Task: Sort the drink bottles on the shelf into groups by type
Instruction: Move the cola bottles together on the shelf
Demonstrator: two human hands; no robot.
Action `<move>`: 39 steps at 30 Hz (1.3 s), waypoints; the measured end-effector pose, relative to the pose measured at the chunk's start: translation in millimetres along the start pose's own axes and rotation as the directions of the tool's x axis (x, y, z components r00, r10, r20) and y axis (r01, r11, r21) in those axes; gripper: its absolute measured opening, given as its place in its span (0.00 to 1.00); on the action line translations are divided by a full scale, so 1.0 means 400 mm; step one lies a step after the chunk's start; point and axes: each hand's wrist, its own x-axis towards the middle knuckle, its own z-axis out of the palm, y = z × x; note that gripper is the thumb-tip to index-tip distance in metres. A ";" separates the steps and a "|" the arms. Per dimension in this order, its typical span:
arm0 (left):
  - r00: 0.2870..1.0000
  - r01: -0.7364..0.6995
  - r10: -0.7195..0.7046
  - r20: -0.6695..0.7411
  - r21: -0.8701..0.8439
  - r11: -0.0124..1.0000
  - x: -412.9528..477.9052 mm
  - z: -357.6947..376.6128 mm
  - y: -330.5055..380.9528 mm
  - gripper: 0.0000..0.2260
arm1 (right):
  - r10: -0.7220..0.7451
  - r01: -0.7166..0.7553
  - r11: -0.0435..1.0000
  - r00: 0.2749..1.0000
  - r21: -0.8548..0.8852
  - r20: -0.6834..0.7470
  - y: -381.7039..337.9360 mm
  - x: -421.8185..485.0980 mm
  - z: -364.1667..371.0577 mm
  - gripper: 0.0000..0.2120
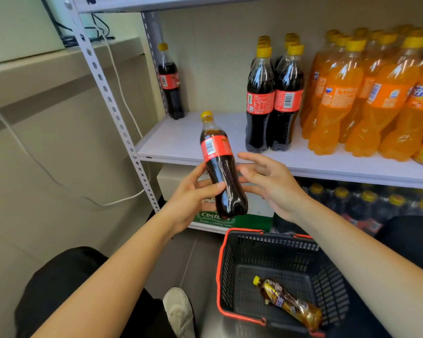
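– Holding a cola bottle (220,167) in my left hand (193,191): thumb across the front of its lower half, fingers curled behind it. It is tilted, yellow cap leaning up and to the left, in the air just in front of the shelf (193,140) edge
– And your right hand?
– My right hand (271,184) is spread wide and grips nothing, just beside the bottle's right side; I cannot tell whether its fingertips touch the plastic
– What do you see on the shelf?
– One lone cola bottle (170,86) stands at the back left corner by the upright post. Well apart from it, near the middle, a cluster of cola bottles (271,98) stands upright, and just beside them a packed block of orange soda bottles (366,98) runs out to the right
– Anything lower down?
– On the floor under my right arm sits a black basket (232,259) with a red rim; a tea bottle (291,303) lies on its side in it, yellow cap pointing left. The level below has dark bottles (366,203) with yellow caps, and a green and white carton (217,219) shows behind the bottle I hold
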 end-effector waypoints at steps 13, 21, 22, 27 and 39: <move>0.969 -0.135 0.057 -0.239 -0.325 0.936 0.027 0.010 0.032 0.25 | -0.016 0.100 0.957 0.956 0.273 -0.294 0.053 -0.028 0.082 0.10; 0.917 -0.251 0.185 -0.353 -0.150 0.956 0.041 0.008 0.007 0.33 | 0.251 -0.127 0.823 0.956 0.554 -0.154 0.042 -0.024 0.086 0.14; 0.907 -0.262 0.202 -0.370 -0.119 0.958 0.042 0.006 0.005 0.34 | 0.283 -0.158 0.789 0.951 0.594 -0.123 0.039 -0.020 0.082 0.14; 0.881 -0.282 0.267 -0.391 0.020 0.959 0.045 0.001 -0.004 0.37 | 0.363 -0.309 0.691 0.930 0.654 0.056 0.021 -0.008 0.055 0.15; 0.858 -0.314 0.398 -0.323 0.283 0.906 0.071 -0.007 0.046 0.42 | -0.057 0.007 0.941 0.989 -0.338 -0.137 0.039 0.035 0.018 0.10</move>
